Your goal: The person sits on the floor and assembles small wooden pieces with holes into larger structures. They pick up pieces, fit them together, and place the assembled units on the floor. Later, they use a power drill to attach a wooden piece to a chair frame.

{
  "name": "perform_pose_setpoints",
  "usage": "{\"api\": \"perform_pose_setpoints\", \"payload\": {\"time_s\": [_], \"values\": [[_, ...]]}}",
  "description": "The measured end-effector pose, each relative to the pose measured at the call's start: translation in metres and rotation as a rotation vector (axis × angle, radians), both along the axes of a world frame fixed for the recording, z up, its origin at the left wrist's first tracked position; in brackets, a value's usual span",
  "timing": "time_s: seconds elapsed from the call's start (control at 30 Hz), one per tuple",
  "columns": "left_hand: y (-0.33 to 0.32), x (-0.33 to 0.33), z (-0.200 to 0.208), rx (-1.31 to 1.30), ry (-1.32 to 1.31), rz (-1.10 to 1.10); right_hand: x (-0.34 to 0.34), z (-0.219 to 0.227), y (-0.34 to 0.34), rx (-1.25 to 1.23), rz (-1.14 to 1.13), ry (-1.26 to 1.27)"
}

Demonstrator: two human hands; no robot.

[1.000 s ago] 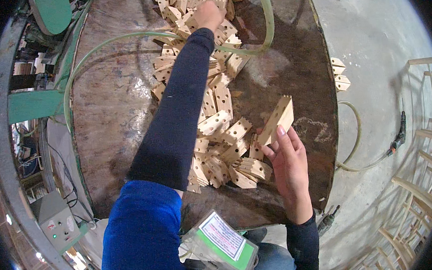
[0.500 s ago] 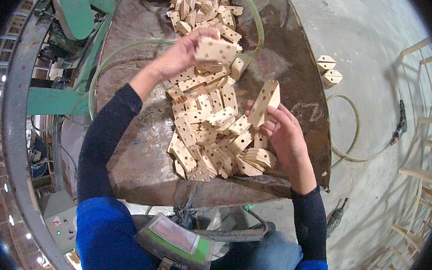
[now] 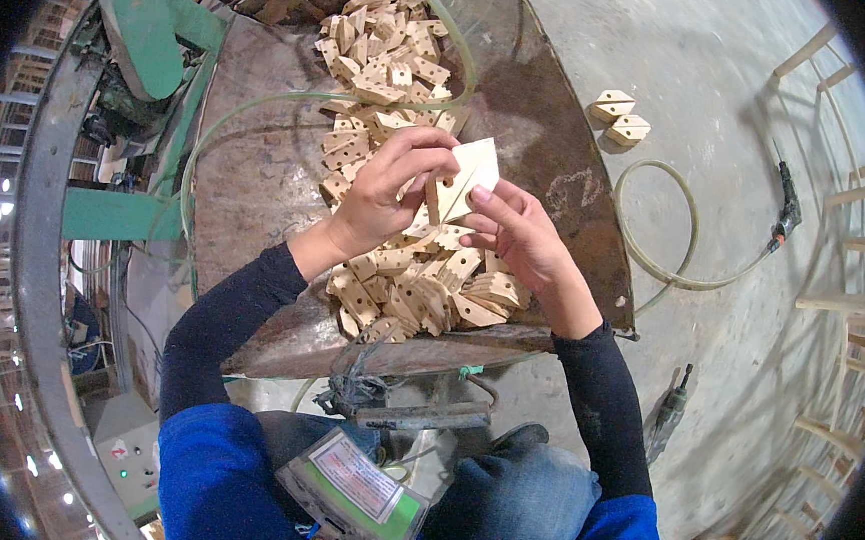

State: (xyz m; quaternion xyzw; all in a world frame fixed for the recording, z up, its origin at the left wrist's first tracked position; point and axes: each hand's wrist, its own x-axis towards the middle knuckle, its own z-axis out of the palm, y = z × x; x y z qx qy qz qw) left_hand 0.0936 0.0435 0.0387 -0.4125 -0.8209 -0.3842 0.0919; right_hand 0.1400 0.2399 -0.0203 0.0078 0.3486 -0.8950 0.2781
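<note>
My left hand (image 3: pixel 383 194) and my right hand (image 3: pixel 527 239) have come together above the middle of a brown metal surface (image 3: pixel 260 158). Between them are two pale wooden corner blocks (image 3: pixel 472 177) with drilled holes, laid side by side so a thin seam runs between their smooth faces. My left fingers are closed around the left block, partly hiding it. The right thumb presses on the lower part of the other block, its fingers behind. Below lies a heap of similar drilled wooden blocks (image 3: pixel 421 294), which stretches to the far end.
A clear hose (image 3: pixel 467 67) crosses the surface. On the grey floor to the right lie two pairs of blocks (image 3: pixel 621 118), a coiled hose with an air tool (image 3: pixel 786 204), and another tool (image 3: pixel 674 402). Green machinery (image 3: pixel 120 216) stands at left, wooden frames (image 3: pixel 836 303) at far right.
Both hands moved inward from being apart, and the two blocks they hold now meet. The view has shifted slightly, so the pile and floor items appear further left.
</note>
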Motion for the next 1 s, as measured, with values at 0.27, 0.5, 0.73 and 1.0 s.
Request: {"api": "perform_pose_setpoints", "payload": {"time_s": [0.27,0.5,0.73,1.0], "values": [[0.007,0.007,-0.009,0.157,-0.389,-0.008,-0.001,0.001,0.000,0.032,-0.164,0.008],[0.023,0.001,0.016,0.115,-0.648,0.025,0.000,0.006,0.000,0.082,-0.336,0.035],[0.044,-0.004,0.047,0.027,-0.667,0.047,0.004,0.014,0.003,0.188,-0.540,0.188],[0.103,-0.014,0.077,-0.056,-0.628,-0.196,0.018,0.048,0.034,0.083,-0.716,0.142]]}}
